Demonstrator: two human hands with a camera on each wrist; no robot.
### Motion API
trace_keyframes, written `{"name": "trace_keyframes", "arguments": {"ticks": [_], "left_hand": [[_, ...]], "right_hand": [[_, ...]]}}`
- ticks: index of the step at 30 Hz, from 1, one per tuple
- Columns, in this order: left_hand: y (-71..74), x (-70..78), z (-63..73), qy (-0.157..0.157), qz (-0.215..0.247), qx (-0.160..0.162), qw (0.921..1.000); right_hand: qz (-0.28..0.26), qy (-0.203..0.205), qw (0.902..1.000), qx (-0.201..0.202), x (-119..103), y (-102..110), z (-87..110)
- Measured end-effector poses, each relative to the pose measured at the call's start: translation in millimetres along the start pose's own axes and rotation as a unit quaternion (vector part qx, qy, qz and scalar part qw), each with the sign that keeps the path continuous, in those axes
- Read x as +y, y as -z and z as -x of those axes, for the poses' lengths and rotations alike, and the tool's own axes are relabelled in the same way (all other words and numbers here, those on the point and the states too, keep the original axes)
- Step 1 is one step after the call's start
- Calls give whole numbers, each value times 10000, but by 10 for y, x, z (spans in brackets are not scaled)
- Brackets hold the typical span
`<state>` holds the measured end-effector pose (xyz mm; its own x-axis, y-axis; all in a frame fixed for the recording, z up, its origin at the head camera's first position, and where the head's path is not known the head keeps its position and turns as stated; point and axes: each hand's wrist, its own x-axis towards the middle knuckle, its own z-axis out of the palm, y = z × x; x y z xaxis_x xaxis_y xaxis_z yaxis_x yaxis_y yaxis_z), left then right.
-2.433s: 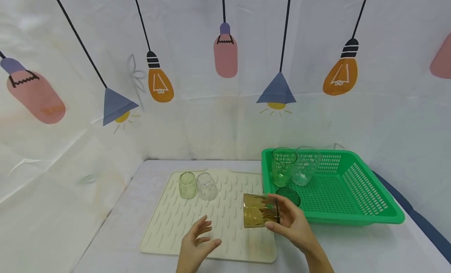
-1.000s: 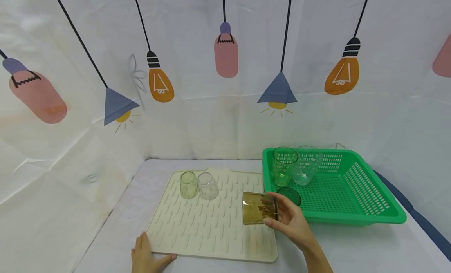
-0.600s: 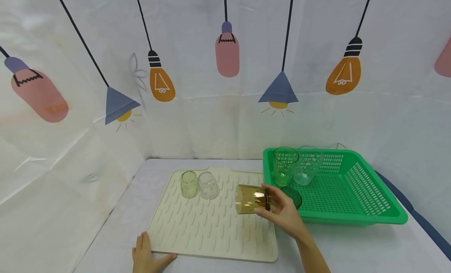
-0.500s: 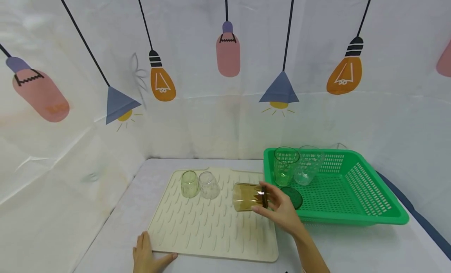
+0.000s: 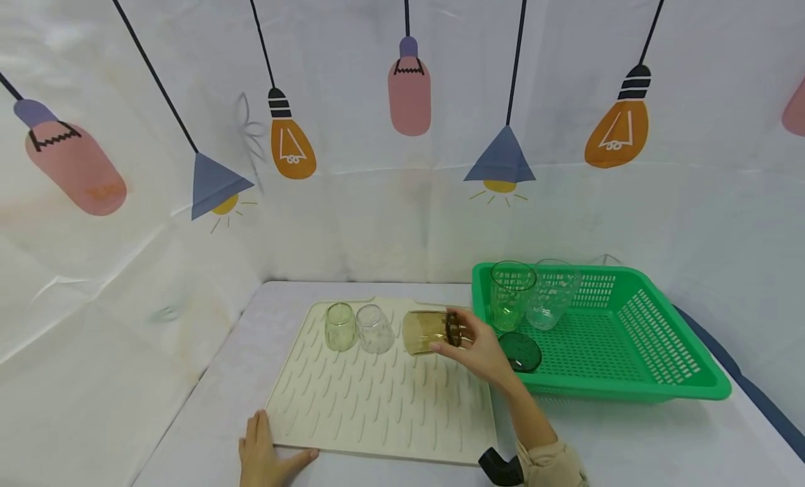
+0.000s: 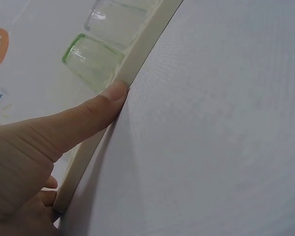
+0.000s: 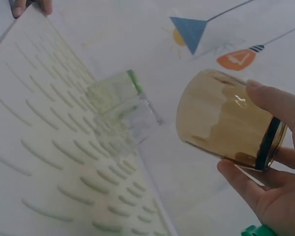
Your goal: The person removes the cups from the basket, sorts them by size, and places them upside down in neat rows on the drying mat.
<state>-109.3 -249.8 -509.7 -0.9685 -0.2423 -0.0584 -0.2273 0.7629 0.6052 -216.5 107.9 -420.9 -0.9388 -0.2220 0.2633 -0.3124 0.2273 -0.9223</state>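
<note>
My right hand grips an amber glass near its dark base, between thumb and fingers. The glass lies sideways in the air above the cream draining mat, its mouth toward the left. On the mat's back part, a pale green glass and a clear glass stand side by side, upside down. My left hand rests at the mat's front left corner. Its thumb lies straight against the front edge, with the other fingers along the left side.
A green plastic basket stands at the right. Inside are a tall green glass, a clear glass leaning beside it, and a dark green glass. A white sheet printed with lamps rises behind the table.
My left hand has gone down to the mat's front left corner and stayed there. My right hand has carried the amber glass away from me and slightly left, over the mat.
</note>
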Motion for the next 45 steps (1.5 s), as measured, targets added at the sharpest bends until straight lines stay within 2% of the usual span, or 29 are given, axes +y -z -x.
{"name": "trace_keyframes", "arguments": {"ticks": [3,8,13,16,19,27,36,45], "left_hand": [[4,-6,-2,7,22,-28,10000],[2,-15,2,-12,52,-18,10000],[10,-6,13,-67,1,48,10000],[16,-4,12,-83,-4,62,9999],[16,-4,10,-52,-1,51,10000],[-1,-19,11,-60,-4,59,10000],[4,2,12,-151,29,151,9998],[12,3,22,-55,39,110,9999]], "right_hand": [[207,41,9998,-11,-92,-51,-54],[788,62,9969,-24,5,-157,-188],[1539,-1,9881,-19,94,-231,-298],[1787,-103,9838,-69,109,-275,-357],[1848,-131,9825,-199,144,-328,-413],[2220,111,9743,-374,284,-496,-505],[2204,-23,9750,-287,348,-609,-571],[1911,51,9805,-459,412,-646,-585]]}}
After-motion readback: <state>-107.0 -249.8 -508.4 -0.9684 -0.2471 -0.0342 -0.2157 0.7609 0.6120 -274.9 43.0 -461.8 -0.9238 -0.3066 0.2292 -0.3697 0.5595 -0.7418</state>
